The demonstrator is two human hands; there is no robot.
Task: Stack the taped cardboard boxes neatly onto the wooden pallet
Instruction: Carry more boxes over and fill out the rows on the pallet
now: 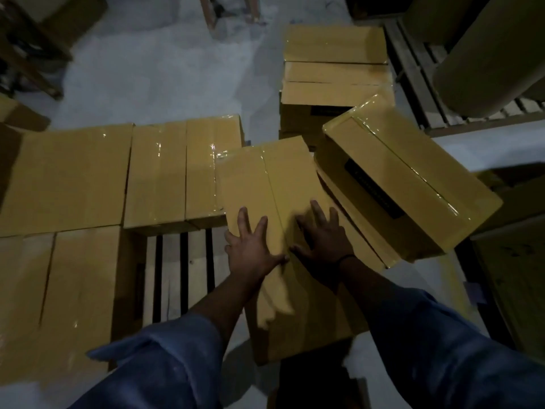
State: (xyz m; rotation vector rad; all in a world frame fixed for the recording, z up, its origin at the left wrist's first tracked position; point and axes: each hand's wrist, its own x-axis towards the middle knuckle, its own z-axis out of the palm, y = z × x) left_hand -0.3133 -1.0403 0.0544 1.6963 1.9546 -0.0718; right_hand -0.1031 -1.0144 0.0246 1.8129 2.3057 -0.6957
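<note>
A long taped cardboard box [265,178] lies at the centre, angled across the right edge of the wooden pallet [174,273]. My left hand [250,246] presses flat on its top with fingers spread. Right beside it, my right hand [321,234] also lies flat on the same box top, fingers straight. Several taped boxes [156,169] stand in a row on the pallet's far side, and more boxes [73,278] cover its left part. Bare slats show between them.
A tilted box [413,184] leans against the one under my hands, on its right. Behind it stands a stack of boxes [333,72]. Another pallet [418,84] and large paper rolls [495,63] are at the far right. Pale floor [165,69] lies beyond the row.
</note>
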